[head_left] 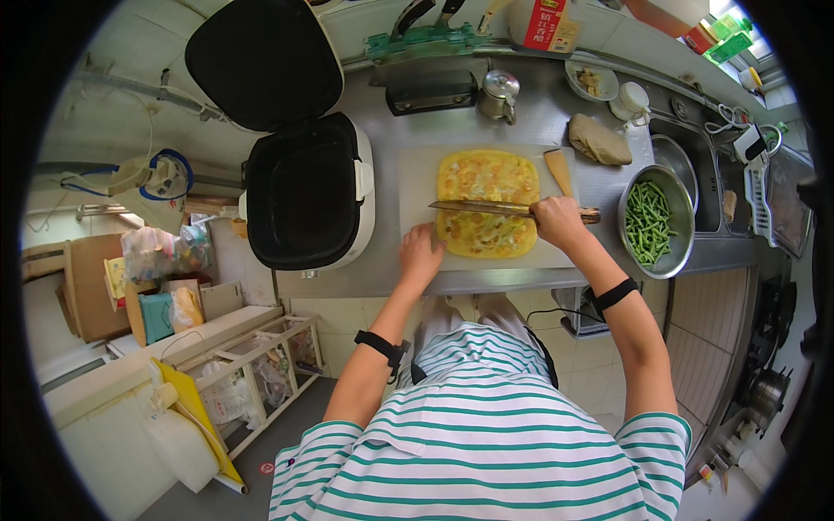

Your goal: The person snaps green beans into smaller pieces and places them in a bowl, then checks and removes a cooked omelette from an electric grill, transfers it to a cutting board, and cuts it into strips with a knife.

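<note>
A rounded, rectangular yellow egg pancake (488, 174) lies on a pale cutting board (417, 176). Across its middle runs the blade of a kitchen knife (482, 207), and a cut line shows there. My right hand (559, 220) grips the wooden handle at the board's right side. My left hand (420, 253) rests at the board's left edge, its fingertips near or at the lower left part of the pancake; whether they touch it is unclear. It holds nothing that I can see. Above my right hand, a wooden spatula (558, 170) lies on the board.
An open black-lined cooker (306, 189) stands left of the board. To the right, a steel bowl (685, 228) holds cut green beans (649, 221) beside the sink (707, 208). Behind are a metal pot (500, 94), a folded brown cloth (599, 140) and a small bowl (606, 81).
</note>
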`<state>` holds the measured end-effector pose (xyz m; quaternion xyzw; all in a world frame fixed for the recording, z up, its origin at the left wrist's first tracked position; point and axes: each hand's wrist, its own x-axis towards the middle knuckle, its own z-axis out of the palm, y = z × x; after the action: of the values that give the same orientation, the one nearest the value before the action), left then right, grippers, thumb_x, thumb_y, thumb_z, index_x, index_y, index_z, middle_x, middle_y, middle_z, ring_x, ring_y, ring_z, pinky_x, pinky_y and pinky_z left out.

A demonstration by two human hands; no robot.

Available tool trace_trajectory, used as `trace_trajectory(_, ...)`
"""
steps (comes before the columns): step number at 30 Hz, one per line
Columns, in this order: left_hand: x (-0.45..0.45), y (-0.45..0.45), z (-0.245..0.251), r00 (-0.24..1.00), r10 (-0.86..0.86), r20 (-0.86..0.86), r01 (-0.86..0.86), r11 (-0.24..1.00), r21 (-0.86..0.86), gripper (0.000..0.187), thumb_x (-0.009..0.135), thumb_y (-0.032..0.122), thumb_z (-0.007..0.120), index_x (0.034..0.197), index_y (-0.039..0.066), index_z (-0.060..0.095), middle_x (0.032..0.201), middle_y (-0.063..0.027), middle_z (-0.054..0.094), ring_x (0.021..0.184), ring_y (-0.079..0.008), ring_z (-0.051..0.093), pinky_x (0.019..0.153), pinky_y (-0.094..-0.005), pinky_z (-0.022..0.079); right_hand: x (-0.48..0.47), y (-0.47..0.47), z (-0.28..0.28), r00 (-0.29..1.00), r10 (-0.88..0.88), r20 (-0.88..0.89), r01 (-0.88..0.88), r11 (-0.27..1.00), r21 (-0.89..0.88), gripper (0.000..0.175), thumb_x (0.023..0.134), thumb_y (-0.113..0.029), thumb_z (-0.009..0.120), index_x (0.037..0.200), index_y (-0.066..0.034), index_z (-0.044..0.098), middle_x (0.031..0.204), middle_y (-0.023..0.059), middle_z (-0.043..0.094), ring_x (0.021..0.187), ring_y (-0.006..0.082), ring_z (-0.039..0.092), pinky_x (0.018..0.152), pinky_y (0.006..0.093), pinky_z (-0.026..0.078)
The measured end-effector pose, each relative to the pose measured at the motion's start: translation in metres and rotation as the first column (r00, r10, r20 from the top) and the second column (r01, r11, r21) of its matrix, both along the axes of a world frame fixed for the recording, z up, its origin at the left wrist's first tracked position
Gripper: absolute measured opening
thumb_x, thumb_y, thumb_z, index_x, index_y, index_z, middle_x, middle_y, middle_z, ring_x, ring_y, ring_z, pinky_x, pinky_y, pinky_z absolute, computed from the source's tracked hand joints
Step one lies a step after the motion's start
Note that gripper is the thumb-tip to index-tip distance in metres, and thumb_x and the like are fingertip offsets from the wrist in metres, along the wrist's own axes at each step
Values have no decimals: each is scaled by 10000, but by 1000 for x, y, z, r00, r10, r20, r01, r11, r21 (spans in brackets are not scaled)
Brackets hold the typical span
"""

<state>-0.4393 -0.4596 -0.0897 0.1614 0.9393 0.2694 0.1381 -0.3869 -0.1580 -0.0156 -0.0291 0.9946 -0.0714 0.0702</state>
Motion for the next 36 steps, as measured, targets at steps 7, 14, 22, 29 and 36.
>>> trace_trajectory(7,2,3,-2,999,-23,39,24,999,-27,504,812,282,667,1257,72,559,1278,-130,529,1168,-356,485,955,-467,409,-35,-44,-16,996,-5,90,2,1000,25,55,706,-98,636,701,-68,683,692,139,661,655,323,661,586,422,514)
trace_trajectory(14,7,2,-12,1000,0,16,0,1000,3,506,801,294,673,1247,85,557,1288,-106,513,1179,-348,471,946,-493,393,-41,-33,-11,993,-99,68,106,989,-106,72,738,-133,647,732,-74,688,700,162,652,683,345,645,592,444,508)
trace_trajectory(22,-4,2,-24,979,58,196,-66,997,33,545,814,301,676,1306,124,524,1310,-82,501,1226,-306,458,981,-485,378,14,39,14,996,-84,20,84,995,-50,96,769,-155,638,715,-100,694,626,132,629,616,338,627,564,451,484)
trace_trajectory(29,0,7,-19,996,70,53,-73,996,46,508,807,250,700,1264,79,558,1221,-96,556,1133,-289,531,968,-411,425,33,50,-8,993,-104,-57,102,994,-32,92,776,-170,650,739,-106,705,633,137,633,612,337,631,553,448,480)
trace_trajectory(36,-1,6,-25,992,76,97,-86,991,102,523,817,263,687,1287,94,533,1265,-106,517,1171,-313,489,972,-445,410,24,52,-16,991,-132,-3,132,988,-81,116,811,-174,642,795,-89,719,665,150,644,635,351,630,585,456,489)
